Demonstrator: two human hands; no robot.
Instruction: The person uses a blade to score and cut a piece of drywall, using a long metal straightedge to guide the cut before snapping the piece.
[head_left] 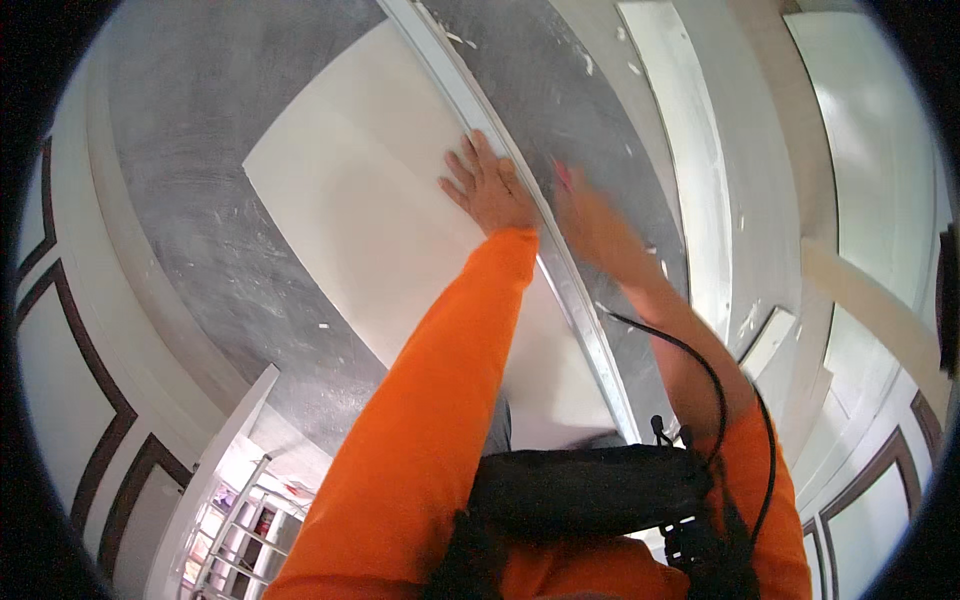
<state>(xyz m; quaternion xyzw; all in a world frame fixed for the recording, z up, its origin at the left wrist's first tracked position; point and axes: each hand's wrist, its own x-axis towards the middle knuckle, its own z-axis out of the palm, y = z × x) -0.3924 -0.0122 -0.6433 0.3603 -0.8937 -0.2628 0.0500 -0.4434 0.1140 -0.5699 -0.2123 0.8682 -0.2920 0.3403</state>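
A large white board [370, 160] lies on a grey dusty floor. Along its right side runs a long pale metal straightedge [580, 310]. My left hand [490, 190] is flat with fingers spread, pressing on the board and the straightedge. Just right of the metal, my right hand [600, 220] is smeared by motion, its fingers closed around a small pinkish-red tool [563, 174]. The tool's exact kind is too blurred to make out.
White offcut strips [690, 150] and a short offcut [768, 340] lie to the right, with scraps scattered on the floor [190, 130]. A metal ladder [240, 520] stands at lower left. Dark-trimmed white panels [75, 400] line the left. A black cable [715, 380] hangs near my right arm.
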